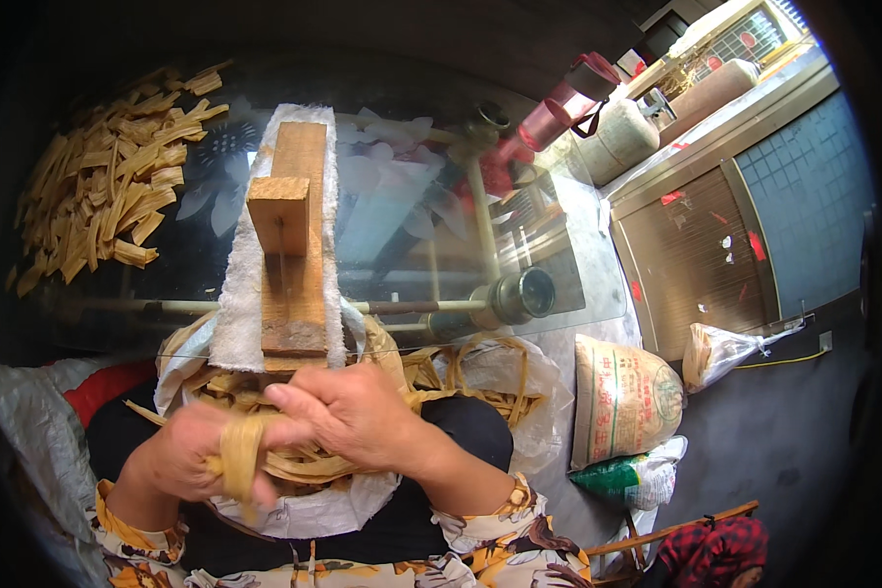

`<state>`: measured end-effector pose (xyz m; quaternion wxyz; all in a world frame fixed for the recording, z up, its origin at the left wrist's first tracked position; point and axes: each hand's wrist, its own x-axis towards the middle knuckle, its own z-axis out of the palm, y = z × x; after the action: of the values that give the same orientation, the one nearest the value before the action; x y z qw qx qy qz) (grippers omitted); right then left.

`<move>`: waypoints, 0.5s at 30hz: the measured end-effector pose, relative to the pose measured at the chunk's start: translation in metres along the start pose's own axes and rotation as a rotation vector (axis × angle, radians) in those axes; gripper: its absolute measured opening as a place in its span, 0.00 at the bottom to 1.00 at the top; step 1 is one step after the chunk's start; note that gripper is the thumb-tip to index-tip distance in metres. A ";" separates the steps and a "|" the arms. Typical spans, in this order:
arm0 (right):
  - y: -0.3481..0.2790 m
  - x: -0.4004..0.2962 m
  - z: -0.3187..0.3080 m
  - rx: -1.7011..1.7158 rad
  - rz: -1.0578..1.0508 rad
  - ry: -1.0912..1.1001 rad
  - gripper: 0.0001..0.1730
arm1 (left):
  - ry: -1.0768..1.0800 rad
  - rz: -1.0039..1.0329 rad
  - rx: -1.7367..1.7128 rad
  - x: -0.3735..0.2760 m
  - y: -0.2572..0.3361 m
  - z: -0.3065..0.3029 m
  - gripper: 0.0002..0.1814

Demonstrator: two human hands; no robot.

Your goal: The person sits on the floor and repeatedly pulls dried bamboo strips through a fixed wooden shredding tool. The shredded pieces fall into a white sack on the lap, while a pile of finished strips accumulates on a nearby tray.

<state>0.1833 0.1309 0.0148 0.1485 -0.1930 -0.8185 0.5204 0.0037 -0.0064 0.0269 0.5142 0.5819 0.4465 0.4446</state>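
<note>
Dried yellowish plant strips (309, 467) fill a white woven sack (331, 511) on the lap. Above the sack, my left hand (198, 456) holds a folded, blurred strip (241, 452) that wraps around its fingers. My right hand (353, 411) meets the left one at the fingers, its thumb raised; whether it grips part of the strip cannot be told. Just beyond the hands, a wooden stand with an upright block (279, 220) lies on a white towel (239, 316) on the glass table. A heap of short folded strips (117, 176) lies at the table's far left.
The glass table (411, 272) has a pink bottle (558, 106) near its far right corner. More long strips (518, 382) hang from a bag beside my right knee. Filled sacks (625, 400) stand on the floor at right. A person in a checked head covering (716, 547) is at lower right.
</note>
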 end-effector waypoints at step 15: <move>-0.004 -0.001 0.034 0.712 0.158 0.295 0.07 | 0.594 0.366 0.784 0.008 -0.018 0.003 0.21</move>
<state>0.1680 0.1019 0.0040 0.2815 -0.2645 -0.5391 0.7484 0.0067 0.0023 0.0094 0.0231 0.6481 0.5968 0.4725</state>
